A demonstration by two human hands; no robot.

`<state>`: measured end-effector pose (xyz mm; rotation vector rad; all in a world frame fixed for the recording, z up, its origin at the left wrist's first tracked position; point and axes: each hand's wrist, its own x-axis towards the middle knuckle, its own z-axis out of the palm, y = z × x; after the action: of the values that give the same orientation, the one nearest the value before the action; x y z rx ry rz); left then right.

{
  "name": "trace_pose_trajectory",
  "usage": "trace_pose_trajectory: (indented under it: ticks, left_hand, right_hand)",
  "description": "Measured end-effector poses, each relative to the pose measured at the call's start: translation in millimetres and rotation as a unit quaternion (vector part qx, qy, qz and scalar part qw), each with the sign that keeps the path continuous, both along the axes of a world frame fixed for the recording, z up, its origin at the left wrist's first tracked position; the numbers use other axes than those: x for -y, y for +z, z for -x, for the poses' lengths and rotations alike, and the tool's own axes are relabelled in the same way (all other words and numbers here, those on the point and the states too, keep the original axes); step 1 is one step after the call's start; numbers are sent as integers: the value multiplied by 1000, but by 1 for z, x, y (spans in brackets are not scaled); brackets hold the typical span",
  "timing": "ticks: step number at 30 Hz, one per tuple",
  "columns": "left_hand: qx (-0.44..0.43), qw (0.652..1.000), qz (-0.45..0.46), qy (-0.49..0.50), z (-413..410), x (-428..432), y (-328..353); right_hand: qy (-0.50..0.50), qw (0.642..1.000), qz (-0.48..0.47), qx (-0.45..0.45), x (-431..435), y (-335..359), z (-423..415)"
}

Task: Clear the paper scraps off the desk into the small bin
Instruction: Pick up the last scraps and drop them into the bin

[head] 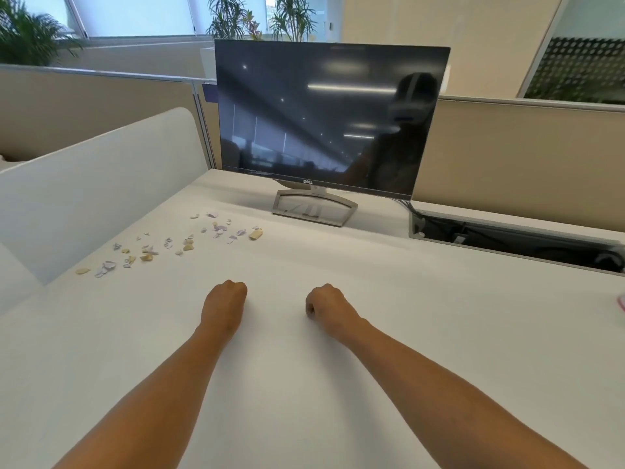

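Both hands, left (225, 304) and right (326, 308), rest fisted and empty on the table (372, 333). Sweep the scraps (169, 245) together before lifting; no bin in view.

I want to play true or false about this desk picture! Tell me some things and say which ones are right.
1. The small tan and lilac paper scraps lie on the white desk to the left of the dark flat monitor. True.
2. The left hand is picking up a scrap. False: it rests as an empty-looking fist, apart from the scraps.
3. The monitor screen is switched on and shows a cartoon. False: it is dark, showing only reflections.
4. The right hand is curled into a fist on the desk. True.
5. A small bin stands beside the scraps. False: no bin is in view.
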<state>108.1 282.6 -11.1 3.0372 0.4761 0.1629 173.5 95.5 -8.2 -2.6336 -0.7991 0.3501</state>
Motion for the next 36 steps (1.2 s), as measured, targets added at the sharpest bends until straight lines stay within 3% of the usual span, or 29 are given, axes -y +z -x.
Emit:
trace_pose_trajectory:
  ticks: [5,14,22,36]
  left_hand:
    - [32,996,81,13,11,41,-5]
    - [40,992,108,-52,0,158,0]
    - [29,979,129,-153,-36,293,25]
    - [56,940,239,-239,-117,503,85]
  right_hand:
    - [-45,999,10,-12,73,11,2]
    - [-110,994,9,3,209,26,12]
    - [-162,986,-17,37,317,41,3]
    - [-266,958,-17,107,508,98,-47]
